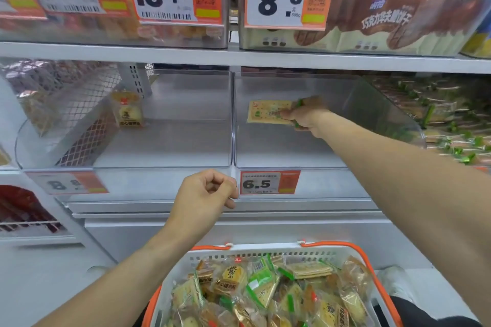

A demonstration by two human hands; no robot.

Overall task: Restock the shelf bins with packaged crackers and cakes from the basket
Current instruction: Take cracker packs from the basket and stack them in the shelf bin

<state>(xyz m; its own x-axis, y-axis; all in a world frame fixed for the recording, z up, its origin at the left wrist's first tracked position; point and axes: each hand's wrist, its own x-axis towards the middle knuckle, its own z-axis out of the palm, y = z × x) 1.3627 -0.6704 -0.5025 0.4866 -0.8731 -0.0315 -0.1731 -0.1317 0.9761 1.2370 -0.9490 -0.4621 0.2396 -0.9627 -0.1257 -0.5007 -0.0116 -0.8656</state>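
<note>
The right hand [305, 114] reaches far forward with a straight arm into the clear plastic shelf bin on the right [292, 146]. Its fingers and thumb pinch a flat yellow cracker pack with green ends [268, 112], held a little above the bin floor near the back. The left hand [206, 194] hangs in front of the shelf edge with the arm bent; its fingers are curled into a loose fist and hold nothing. It is just beside the small orange and white price tag that reads 6.5 [269, 182]. The clear plastic bin on the left [159, 146] has one yellow wrapped cake [127, 110] standing near its back corner. Down low, the white plastic basket with orange handles [265, 249] is full of wrapped crackers and cakes [265, 289].
</note>
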